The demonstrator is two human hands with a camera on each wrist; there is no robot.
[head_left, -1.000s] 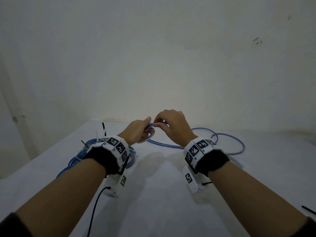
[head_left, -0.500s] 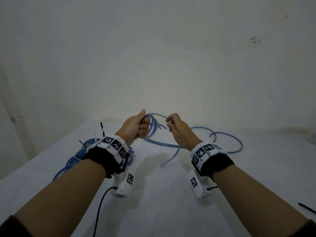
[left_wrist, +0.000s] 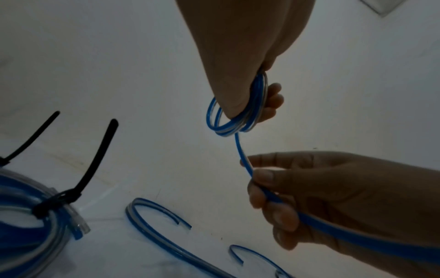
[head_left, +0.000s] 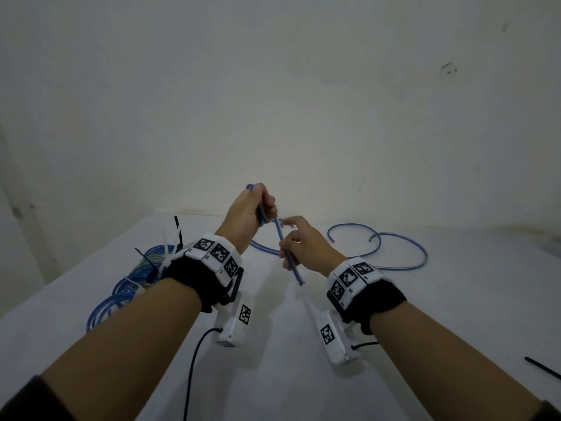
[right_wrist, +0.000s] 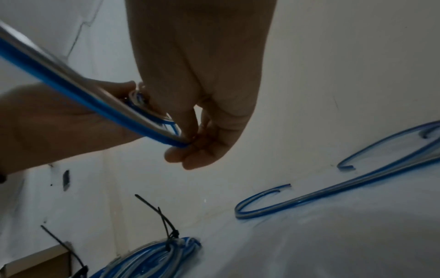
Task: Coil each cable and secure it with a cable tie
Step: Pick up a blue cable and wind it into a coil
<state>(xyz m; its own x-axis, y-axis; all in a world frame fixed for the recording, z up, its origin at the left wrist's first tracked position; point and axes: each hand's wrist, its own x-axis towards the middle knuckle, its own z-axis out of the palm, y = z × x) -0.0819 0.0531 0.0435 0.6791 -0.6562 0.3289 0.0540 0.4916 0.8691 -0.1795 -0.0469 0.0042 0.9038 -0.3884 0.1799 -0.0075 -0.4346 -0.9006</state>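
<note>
gripping a small coil [head_left: 261,212] of blue cable, the left hand [head_left: 247,215] is raised above the table [head_left: 303,375], fingers and thumb curled tight round several turns of it; in the left wrist view the loops [left_wrist: 234,120] bulge out below the fist. cable tail [head_left: 288,256]: one straight blue strand, running down and right from the coil through the right hand [head_left: 306,246]. right hand: just right of and lower than the left, thumb and curled fingers pinching the strand, index finger held out straighter toward the left hand; the cut end hangs free on the near side of the fist, clear of the table. loose cables [head_left: 391,250]: blue curved lengths lying flat on the table at far right, apart from both hands; their open ends show in the right wrist view [right_wrist: 285,205]. tied bundles [head_left: 127,287]: blue coils heaped at the left edge of the table, beside the left forearm, each cinched with a cable tie; black ties [left_wrist: 95,161] and white ties [head_left: 166,247] stand up from them. spare tie [head_left: 543,367]: black, lying flat at the near right edge of the table, well apart from the hands. wrist bands [head_left: 217,253]: white, printed with black square markers, one on each wrist, with a small white camera unit [head_left: 233,325] hanging beneath.
</note>
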